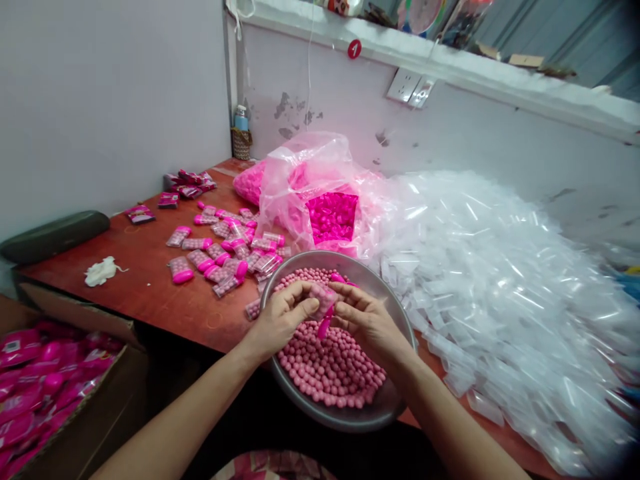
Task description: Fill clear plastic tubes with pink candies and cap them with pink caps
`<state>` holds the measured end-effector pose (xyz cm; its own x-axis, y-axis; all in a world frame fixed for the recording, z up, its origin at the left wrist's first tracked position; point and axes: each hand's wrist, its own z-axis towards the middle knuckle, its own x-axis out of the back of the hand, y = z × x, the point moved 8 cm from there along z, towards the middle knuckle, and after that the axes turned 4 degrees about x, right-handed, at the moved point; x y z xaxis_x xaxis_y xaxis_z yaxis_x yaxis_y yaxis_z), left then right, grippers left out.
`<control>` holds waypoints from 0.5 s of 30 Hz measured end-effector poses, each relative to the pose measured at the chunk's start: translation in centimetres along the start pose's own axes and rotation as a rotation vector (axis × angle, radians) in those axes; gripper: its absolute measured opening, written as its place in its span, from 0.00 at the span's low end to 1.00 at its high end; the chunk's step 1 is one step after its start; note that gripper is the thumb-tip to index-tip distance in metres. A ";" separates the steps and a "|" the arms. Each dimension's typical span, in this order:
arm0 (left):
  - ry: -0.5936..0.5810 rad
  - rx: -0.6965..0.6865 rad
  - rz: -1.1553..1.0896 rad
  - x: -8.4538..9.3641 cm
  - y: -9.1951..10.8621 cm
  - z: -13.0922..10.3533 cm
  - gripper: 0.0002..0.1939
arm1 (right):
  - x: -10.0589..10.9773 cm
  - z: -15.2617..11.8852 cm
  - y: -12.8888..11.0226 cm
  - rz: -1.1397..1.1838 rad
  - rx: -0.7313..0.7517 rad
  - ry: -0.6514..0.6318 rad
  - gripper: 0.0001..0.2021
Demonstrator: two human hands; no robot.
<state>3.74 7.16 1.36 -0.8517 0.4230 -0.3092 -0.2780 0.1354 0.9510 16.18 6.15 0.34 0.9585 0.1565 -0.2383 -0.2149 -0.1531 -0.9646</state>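
Over a grey metal bowl (345,421) of round pink beads (333,367), my left hand (285,317) grips a small clear container (323,300) filled with pink beads. My right hand (367,323) pinches a bright pink cap (325,323) at the container's right end. Whether the cap is fully seated cannot be made out. Another bright pink piece (340,278) shows behind my right fingers. Left of the bowl lie several filled containers with pink caps (200,260).
Behind the bowl stands a plastic bag (280,173) of pink caps. Empty clear containers (490,280) are heaped on the right of the red table (130,260). At lower left is a cardboard box (113,407) of pink packages. A green case (55,237) lies at left.
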 end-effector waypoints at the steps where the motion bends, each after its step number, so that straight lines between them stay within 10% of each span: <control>1: -0.011 -0.009 0.011 -0.1 0.1 0.0 0.10 | -0.2 0.0 0.5 0.053 -0.033 -0.016 0.14; 15: 0.135 -0.138 0.448 0.5 0.8 -0.7 0.10 | 0.5 -1.3 -6.0 -0.875 0.491 0.000 0.16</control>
<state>2.81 6.89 1.96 -0.9484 0.2917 0.1241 0.0805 -0.1569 0.9843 18.17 5.84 6.16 0.8161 0.0217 0.5775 0.5124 0.4352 -0.7403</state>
